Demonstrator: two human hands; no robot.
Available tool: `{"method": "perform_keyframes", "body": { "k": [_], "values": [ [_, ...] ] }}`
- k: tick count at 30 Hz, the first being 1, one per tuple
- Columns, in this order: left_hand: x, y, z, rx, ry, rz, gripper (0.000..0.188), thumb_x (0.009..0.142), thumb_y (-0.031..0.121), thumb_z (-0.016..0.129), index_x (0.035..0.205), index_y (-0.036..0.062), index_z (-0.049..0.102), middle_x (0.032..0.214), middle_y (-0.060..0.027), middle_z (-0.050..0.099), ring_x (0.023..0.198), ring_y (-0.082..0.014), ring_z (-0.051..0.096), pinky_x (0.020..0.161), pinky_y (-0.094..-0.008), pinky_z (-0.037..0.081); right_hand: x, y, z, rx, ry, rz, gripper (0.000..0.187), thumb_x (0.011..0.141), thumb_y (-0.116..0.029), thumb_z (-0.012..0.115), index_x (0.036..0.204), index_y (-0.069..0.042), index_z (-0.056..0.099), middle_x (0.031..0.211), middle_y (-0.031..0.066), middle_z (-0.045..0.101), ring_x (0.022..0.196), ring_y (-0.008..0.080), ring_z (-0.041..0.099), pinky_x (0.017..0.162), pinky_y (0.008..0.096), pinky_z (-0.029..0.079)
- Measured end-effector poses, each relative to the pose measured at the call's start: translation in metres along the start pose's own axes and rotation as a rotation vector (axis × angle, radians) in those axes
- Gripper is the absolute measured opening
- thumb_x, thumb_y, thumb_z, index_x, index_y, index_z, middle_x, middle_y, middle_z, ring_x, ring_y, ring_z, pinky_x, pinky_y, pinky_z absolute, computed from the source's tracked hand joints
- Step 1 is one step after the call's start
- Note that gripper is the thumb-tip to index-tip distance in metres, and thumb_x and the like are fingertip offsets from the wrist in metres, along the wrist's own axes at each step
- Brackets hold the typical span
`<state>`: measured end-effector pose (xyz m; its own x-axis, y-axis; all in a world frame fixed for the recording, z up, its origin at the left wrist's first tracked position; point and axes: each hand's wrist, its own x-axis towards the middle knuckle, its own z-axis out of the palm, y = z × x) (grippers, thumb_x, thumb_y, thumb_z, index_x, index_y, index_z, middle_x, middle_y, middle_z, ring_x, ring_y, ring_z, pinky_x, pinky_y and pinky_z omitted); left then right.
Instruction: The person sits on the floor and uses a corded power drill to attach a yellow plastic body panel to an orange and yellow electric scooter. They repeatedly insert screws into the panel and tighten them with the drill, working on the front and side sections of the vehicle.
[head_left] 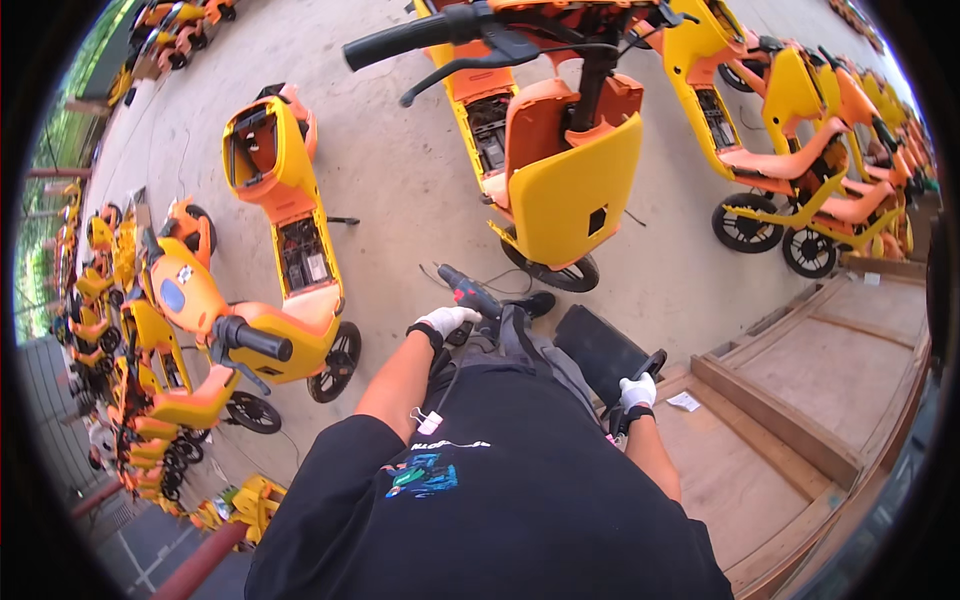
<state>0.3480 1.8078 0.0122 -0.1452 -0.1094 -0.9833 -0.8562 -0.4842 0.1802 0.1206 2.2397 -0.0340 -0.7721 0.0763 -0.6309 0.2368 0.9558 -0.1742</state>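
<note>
My left hand [449,319], in a white glove, is closed at the grip of a cordless drill [469,292] with a dark body and red parts. The drill's bit points away to the upper left. My right hand [637,391], also white-gloved, is closed on the end of a black, flat-sided box-like thing [603,350] beside my right leg; its exact kind does not show. Straight ahead stands an orange and yellow electric scooter [573,190]. Its front panel faces me, and its black handlebar grip [408,40] reaches left.
Part-built scooters stand to the left, one with an open floor compartment [305,255]. More scooters [790,150] line the right. Wooden crate panels [780,420] lie to my right, with a white paper [684,401] on them. Thin cables trail over the concrete floor [400,210].
</note>
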Motion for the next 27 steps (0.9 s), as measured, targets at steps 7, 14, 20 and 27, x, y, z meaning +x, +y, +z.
{"method": "perform_keyframes", "body": {
  "k": [7,14,20,27],
  "values": [
    [-0.009,-0.031,0.001,0.206,-0.108,0.064,0.039,0.072,0.038,0.074,0.096,0.0081,0.073,0.089,-0.0073,0.067,0.079,-0.0217,0.062,0.072,-0.0369,0.049,0.005,-0.001,-0.006,0.126,-0.011,-0.197,0.022,0.072,-0.012,0.070,0.091,-0.001,0.066,0.084,0.0127,0.071,0.075,0.0234,0.068,0.074,0.0365,0.054],
    [0.002,-0.095,-0.007,0.054,-0.021,0.093,0.040,0.077,0.042,0.072,0.102,0.0110,0.075,0.091,-0.0091,0.068,0.080,-0.0218,0.061,0.072,-0.0360,0.047,-0.036,-0.064,-0.018,-0.116,0.067,-0.474,0.026,0.072,-0.020,0.070,0.089,-0.001,0.065,0.083,0.0179,0.070,0.080,0.0323,0.069,0.077,0.0390,0.053],
    [0.013,-0.166,-0.028,-0.026,0.013,0.111,0.051,0.076,0.043,0.070,0.110,0.0050,0.071,0.098,-0.0111,0.070,0.086,-0.0218,0.064,0.077,-0.0353,0.050,-0.081,-0.107,-0.007,-0.244,0.060,-0.673,0.027,0.070,-0.021,0.069,0.085,0.001,0.061,0.082,0.0238,0.067,0.082,0.0419,0.066,0.075,0.0441,0.053],
    [-0.011,-0.233,-0.025,-0.427,0.046,0.059,0.039,0.075,0.045,0.074,0.095,0.0118,0.066,0.074,-0.0056,0.058,0.060,-0.0184,0.051,0.057,-0.0360,0.043,-0.110,-0.131,0.010,-0.369,0.016,-0.799,0.025,0.070,-0.019,0.067,0.088,-0.001,0.063,0.086,0.0220,0.068,0.085,0.0412,0.066,0.077,0.0443,0.053]
  ]
}}
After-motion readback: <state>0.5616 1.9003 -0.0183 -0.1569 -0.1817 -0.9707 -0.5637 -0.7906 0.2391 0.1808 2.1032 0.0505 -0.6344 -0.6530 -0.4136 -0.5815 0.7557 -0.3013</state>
